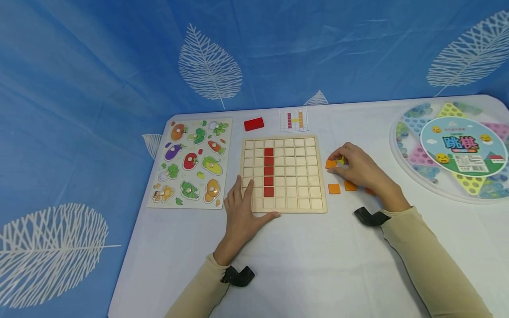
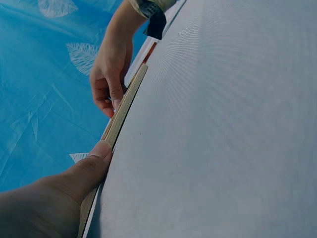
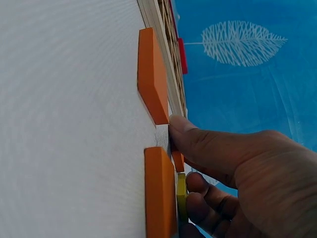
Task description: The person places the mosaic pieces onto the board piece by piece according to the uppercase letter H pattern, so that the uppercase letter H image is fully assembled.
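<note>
A square wooden grid board lies on the white table with a column of several red square tiles in its cells. My left hand rests at the board's near left corner, fingers spread over the left side and thumb at the near edge. Right of the board, my right hand pinches an orange square tile between thumb and fingers. A yellow tile sits partly hidden by those fingers. Nearer to me lie more orange tiles, some partly covered by the right hand.
Beyond the board are a red block and a small pattern card showing a coloured grid. A vegetable puzzle board lies to the left. At the far right is a round clear case with a star-shaped game board.
</note>
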The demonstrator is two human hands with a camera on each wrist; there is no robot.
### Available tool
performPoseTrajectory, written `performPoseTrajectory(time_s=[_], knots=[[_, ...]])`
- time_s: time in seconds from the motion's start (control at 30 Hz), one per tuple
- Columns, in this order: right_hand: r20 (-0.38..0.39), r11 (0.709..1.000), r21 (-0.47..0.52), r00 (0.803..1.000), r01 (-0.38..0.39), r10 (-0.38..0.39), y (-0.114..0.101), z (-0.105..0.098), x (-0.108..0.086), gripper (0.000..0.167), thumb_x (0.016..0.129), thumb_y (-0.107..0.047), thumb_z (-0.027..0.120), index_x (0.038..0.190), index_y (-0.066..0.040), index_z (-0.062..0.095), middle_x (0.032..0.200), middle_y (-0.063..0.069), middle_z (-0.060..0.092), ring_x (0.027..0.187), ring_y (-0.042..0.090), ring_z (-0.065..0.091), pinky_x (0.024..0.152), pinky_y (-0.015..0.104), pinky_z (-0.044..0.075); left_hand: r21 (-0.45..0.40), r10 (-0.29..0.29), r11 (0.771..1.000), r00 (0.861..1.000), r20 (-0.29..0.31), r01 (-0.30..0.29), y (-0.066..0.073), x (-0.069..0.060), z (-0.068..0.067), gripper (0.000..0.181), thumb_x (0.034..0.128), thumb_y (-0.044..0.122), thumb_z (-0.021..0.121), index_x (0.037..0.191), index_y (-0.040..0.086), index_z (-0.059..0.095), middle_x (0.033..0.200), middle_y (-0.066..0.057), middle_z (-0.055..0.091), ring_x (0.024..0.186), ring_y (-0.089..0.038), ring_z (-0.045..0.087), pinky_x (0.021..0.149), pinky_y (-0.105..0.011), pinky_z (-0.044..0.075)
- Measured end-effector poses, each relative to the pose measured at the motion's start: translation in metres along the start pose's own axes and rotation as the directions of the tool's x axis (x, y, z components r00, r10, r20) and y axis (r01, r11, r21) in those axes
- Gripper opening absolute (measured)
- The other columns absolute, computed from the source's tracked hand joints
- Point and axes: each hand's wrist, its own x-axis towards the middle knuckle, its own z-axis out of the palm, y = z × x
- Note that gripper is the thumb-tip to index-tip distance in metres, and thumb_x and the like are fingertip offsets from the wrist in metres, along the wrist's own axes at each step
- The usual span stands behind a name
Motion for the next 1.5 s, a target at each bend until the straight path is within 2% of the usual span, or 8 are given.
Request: performPoseTrajectory(time_s=[0.4, 0.57, 0.7, 0.87, 1.03, 1.2, 1.37, 1.5], knots=[[-0.023, 1.0, -0.001, 1.0, 0.012, -0.012, 0.001, -0.002, -0.002, 0.029, 0.087, -0.019, 0.074, 0.109, -0.002, 0.067, 0.099, 0.013, 0.056, 0.084, 0.025, 0.046, 0.074, 0.039, 0.038, -0.002, 0.009, 1.0, 1.0, -0.01, -0.009, -0.001, 0.0, 0.001, 0.11, 0.0629, 0.059, 0.085, 0.148, 0.006, 0.04, 0.159, -0.021, 0.019, 0.141, -0.038, 0.023, 0.108, -0.058, 0.02], [-0.079, 0.999, -0.037, 0.997, -0.031, 0.028, 0.005, -0.007, -0.005, 0.028, 0.091, -0.019, 0.07, 0.111, -0.001, 0.065, 0.097, 0.016, 0.055, 0.081, 0.026, 0.045, 0.072, 0.04, 0.037, 0.004, 0.025, 1.0, 1.0, -0.018, -0.025, -0.001, 0.0, 0.002, 0.109, 0.0634, 0.058, 0.085, 0.148, 0.005, 0.04, 0.158, -0.022, 0.02, 0.14, -0.039, 0.024, 0.107, -0.059, 0.021], [-0.064, 0.995, -0.058, 0.995, -0.076, 0.072, 0.008, -0.01, -0.006, 0.031, 0.09, -0.016, 0.07, 0.116, 0.0, 0.062, 0.101, 0.018, 0.052, 0.082, 0.028, 0.044, 0.073, 0.041, 0.036, 0.003, 0.019, 1.0, 1.0, -0.012, -0.019, -0.001, 0.0, 0.001, 0.11, 0.0634, 0.058, 0.085, 0.148, 0.006, 0.039, 0.159, -0.022, 0.019, 0.14, -0.038, 0.023, 0.107, -0.058, 0.021], [-0.052, 0.996, -0.051, 0.996, -0.076, 0.073, 0.009, -0.011, -0.005, 0.032, 0.091, -0.012, 0.068, 0.119, -0.001, 0.061, 0.1, 0.016, 0.052, 0.082, 0.027, 0.044, 0.071, 0.04, 0.036, -0.001, 0.012, 1.0, 1.0, -0.013, -0.012, -0.001, -0.001, 0.001, 0.109, 0.0629, 0.058, 0.085, 0.148, 0.006, 0.04, 0.159, -0.022, 0.019, 0.14, -0.038, 0.023, 0.107, -0.059, 0.021], [-0.079, 0.998, -0.035, 0.996, -0.047, 0.044, 0.007, -0.011, -0.006, 0.033, 0.09, -0.011, 0.068, 0.122, -0.002, 0.061, 0.1, 0.016, 0.054, 0.079, 0.026, 0.044, 0.068, 0.038, 0.035, -0.002, 0.011, 1.0, 1.0, -0.012, -0.011, -0.001, -0.001, 0.001, 0.11, 0.0631, 0.058, 0.085, 0.148, 0.006, 0.04, 0.159, -0.022, 0.02, 0.14, -0.039, 0.023, 0.108, -0.058, 0.021], [-0.101, 1.0, -0.011, 0.995, 0.028, -0.029, -0.003, -0.008, -0.003, 0.033, 0.089, -0.009, 0.068, 0.121, -0.002, 0.062, 0.103, 0.015, 0.057, 0.077, 0.024, 0.045, 0.067, 0.036, 0.037, -0.007, 0.012, 1.0, 1.0, -0.01, -0.012, 0.0, -0.001, 0.001, 0.109, 0.0634, 0.058, 0.085, 0.148, 0.005, 0.04, 0.159, -0.022, 0.02, 0.14, -0.039, 0.024, 0.108, -0.059, 0.021], [-0.053, 0.991, 0.013, 0.989, 0.137, -0.136, -0.025, 0.005, 0.006, 0.032, 0.089, -0.006, 0.069, 0.119, 0.0, 0.061, 0.108, 0.016, 0.059, 0.079, 0.023, 0.049, 0.069, 0.036, 0.041, -0.007, 0.011, 1.0, 1.0, -0.01, -0.011, 0.0, -0.001, 0.0, 0.109, 0.0636, 0.058, 0.085, 0.148, 0.005, 0.039, 0.159, -0.022, 0.019, 0.14, -0.039, 0.023, 0.108, -0.059, 0.02], [-0.009, 0.982, 0.057, 0.984, 0.181, -0.18, -0.048, 0.017, 0.017, 0.032, 0.087, -0.007, 0.071, 0.118, -0.001, 0.062, 0.108, 0.013, 0.059, 0.083, 0.023, 0.051, 0.073, 0.037, 0.043, -0.005, 0.012, 1.0, 1.0, -0.006, -0.012, 0.0, 0.0, 0.001, 0.109, 0.0643, 0.058, 0.085, 0.148, 0.005, 0.039, 0.159, -0.022, 0.019, 0.14, -0.039, 0.024, 0.108, -0.059, 0.02]])
